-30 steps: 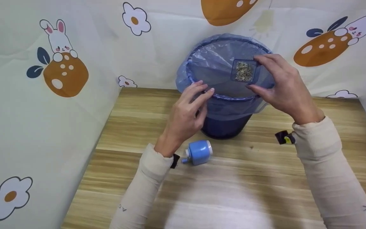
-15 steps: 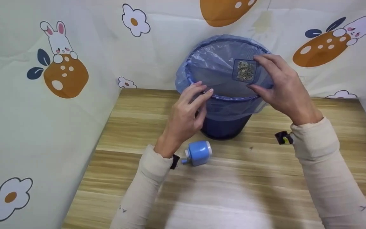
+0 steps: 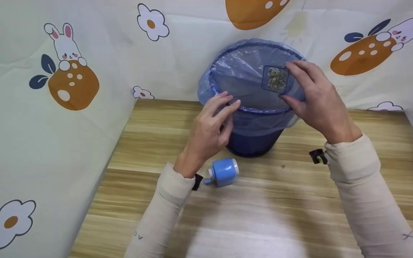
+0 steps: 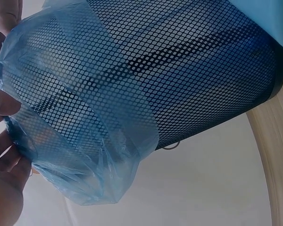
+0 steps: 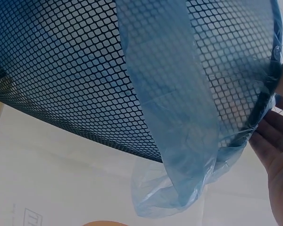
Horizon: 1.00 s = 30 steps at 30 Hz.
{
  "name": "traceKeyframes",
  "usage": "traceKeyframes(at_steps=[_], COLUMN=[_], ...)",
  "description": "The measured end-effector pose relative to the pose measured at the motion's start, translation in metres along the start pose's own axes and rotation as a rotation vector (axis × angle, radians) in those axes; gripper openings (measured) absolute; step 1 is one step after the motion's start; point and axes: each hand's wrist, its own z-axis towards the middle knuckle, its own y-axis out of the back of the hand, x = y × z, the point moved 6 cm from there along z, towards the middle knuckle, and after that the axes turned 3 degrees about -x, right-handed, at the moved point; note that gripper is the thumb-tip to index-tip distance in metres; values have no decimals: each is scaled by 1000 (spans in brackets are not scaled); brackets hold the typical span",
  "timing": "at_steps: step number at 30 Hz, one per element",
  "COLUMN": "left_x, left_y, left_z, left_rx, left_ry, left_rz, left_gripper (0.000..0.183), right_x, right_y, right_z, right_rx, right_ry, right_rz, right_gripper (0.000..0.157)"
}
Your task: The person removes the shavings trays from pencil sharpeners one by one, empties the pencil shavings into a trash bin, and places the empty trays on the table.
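In the head view my right hand (image 3: 319, 98) pinches a small square clear-blue shavings drawer (image 3: 263, 79) between thumb and fingers. Greyish-green pencil shavings (image 3: 277, 79) show inside it. The drawer is over the mouth of a dark blue mesh trash can (image 3: 253, 145), near its right side. My left hand (image 3: 210, 125) grips the can's front-left rim, fingertips over the edge. A light blue bag (image 3: 260, 123) lines the can and folds down outside it. A blue crank pencil sharpener (image 3: 224, 172) lies on the table below my left hand. The left wrist view shows thumb and fingers at the bagged rim.
The wood-grain table (image 3: 299, 200) meets a white patterned cloth backdrop (image 3: 192, 64) right behind the can. The same cloth stands on the left and right. A small dark speck (image 3: 283, 166) lies right of the can's base.
My right hand and forearm have shifted slightly left, and the drawer has tilted a little. My left hand, the can and the sharpener stay in place.
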Motion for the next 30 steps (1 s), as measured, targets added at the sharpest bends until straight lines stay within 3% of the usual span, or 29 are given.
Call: traceKeyframes(at_steps=[30], left_x=[1], left_y=[0], left_z=[-1], left_rx=[-5], left_ry=[15], left_rz=[2], left_gripper=[32], right_x=[9], right_y=[0], right_z=[-2], right_rx=[-15], right_ry=[74], right_rz=[-122], right_gripper=[65])
